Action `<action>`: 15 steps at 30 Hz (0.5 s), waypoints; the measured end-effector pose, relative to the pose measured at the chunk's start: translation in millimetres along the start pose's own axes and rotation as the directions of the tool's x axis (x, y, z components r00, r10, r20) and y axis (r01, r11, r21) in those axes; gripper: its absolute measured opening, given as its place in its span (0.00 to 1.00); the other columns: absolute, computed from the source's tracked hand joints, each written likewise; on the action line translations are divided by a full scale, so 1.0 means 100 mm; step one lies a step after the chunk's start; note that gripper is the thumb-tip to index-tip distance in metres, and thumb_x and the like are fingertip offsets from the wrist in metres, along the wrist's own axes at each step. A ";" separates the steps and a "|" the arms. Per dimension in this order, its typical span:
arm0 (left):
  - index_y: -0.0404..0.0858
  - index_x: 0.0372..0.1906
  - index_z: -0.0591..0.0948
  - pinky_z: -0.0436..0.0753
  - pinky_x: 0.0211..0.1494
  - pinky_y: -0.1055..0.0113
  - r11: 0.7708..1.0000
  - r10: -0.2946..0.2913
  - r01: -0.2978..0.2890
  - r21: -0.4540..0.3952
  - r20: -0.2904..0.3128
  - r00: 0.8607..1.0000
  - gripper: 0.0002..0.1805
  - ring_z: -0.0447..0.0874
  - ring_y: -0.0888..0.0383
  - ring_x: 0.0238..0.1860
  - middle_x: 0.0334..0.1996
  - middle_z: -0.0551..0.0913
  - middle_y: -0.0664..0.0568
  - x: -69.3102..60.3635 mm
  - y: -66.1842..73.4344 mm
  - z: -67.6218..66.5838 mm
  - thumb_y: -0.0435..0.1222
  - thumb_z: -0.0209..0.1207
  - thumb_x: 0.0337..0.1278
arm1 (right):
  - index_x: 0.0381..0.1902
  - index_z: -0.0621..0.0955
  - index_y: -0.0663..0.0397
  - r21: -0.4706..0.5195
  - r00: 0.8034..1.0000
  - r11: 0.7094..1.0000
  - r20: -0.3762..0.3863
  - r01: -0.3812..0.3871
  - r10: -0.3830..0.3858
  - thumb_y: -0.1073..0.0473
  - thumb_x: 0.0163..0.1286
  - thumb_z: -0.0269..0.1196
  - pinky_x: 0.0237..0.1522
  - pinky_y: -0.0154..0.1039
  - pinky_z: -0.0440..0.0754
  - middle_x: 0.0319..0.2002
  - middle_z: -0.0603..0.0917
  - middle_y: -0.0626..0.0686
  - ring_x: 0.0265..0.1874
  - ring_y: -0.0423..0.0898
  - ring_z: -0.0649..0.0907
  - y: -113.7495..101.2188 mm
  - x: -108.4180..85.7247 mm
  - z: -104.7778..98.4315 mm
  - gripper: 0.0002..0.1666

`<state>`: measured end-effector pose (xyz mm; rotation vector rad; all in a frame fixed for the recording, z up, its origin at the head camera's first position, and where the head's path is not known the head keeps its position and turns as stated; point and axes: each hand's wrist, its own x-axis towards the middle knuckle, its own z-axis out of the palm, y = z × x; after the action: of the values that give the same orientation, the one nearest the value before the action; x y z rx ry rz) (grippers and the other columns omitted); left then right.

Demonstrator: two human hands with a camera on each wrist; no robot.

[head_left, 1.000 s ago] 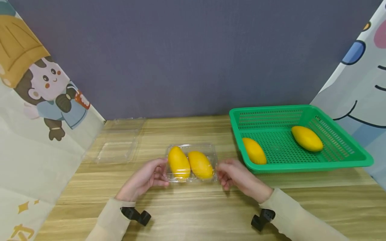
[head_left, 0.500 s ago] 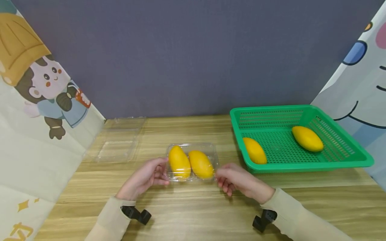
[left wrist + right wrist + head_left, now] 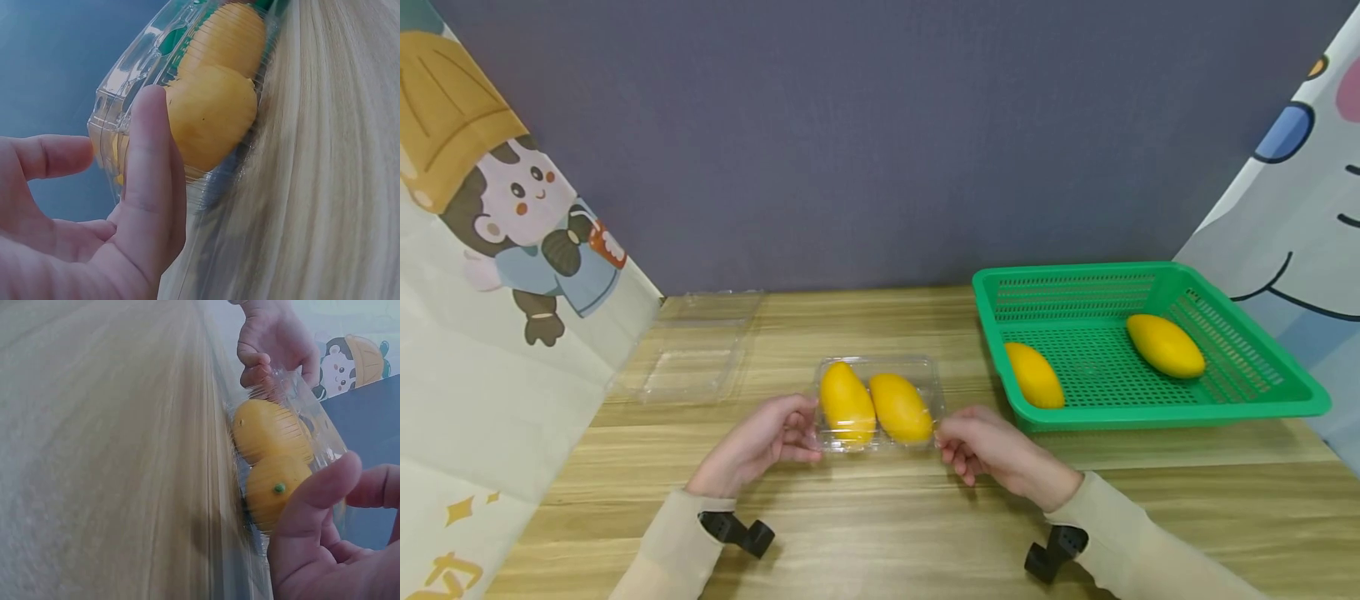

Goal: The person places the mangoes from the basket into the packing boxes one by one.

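A clear plastic clamshell box [image 3: 925, 367] lies on the wooden table in front of me, its lid over two yellow mangoes. One mango [image 3: 847, 403] is on the left and the other mango [image 3: 901, 408] on the right, side by side. My left hand [image 3: 763, 442] pinches the box's near left corner; in the left wrist view a digit [image 3: 149, 125] lies along the clear wall. On the opposite side, my right hand [image 3: 996, 452] pinches the near right corner, its other fingers curled. The right wrist view shows a green stem spot [image 3: 279, 487] on one mango.
To the right stands a green perforated basket [image 3: 1150, 411], holding a mango [image 3: 1034, 377] at its left and another mango [image 3: 1165, 346] at its right. A second clear clamshell box [image 3: 688, 379] lies unfolded at the back left. A dark grey panel [image 3: 850, 150] rises behind the table.
My right hand has shifted slightly left and in to the box's near right corner. The left hand stays at its corner; the box and mangoes barely move.
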<state>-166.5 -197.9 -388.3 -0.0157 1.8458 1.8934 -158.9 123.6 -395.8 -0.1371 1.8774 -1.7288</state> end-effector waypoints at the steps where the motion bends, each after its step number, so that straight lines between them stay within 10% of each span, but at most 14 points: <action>1: 0.32 0.41 0.72 0.90 0.44 0.56 1.000 0.003 -0.003 0.008 0.003 1.000 0.10 0.85 0.52 0.30 0.28 0.77 0.49 0.00 0.00 0.00 0.37 0.52 0.69 | 0.25 0.76 0.60 0.004 1.000 1.000 -0.002 0.003 -0.003 0.64 0.60 0.58 0.16 0.29 0.73 0.20 0.76 0.49 0.16 0.40 0.72 0.00 0.00 0.00 0.05; 15: 0.32 0.43 0.67 0.89 0.36 0.64 0.996 -0.022 0.010 0.090 0.129 0.991 0.10 0.83 0.54 0.28 0.31 0.79 0.43 -0.05 0.05 -0.03 0.29 0.54 0.59 | 0.25 0.76 0.58 0.010 0.998 1.000 -0.055 0.026 -0.025 0.64 0.63 0.57 0.17 0.29 0.73 0.20 0.76 0.49 0.16 0.40 0.72 0.02 0.00 0.02 0.07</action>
<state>-165.0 -202.4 -382.4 0.1197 1.8339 1.7562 -157.7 121.9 -397.4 -0.1112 1.9132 -1.7762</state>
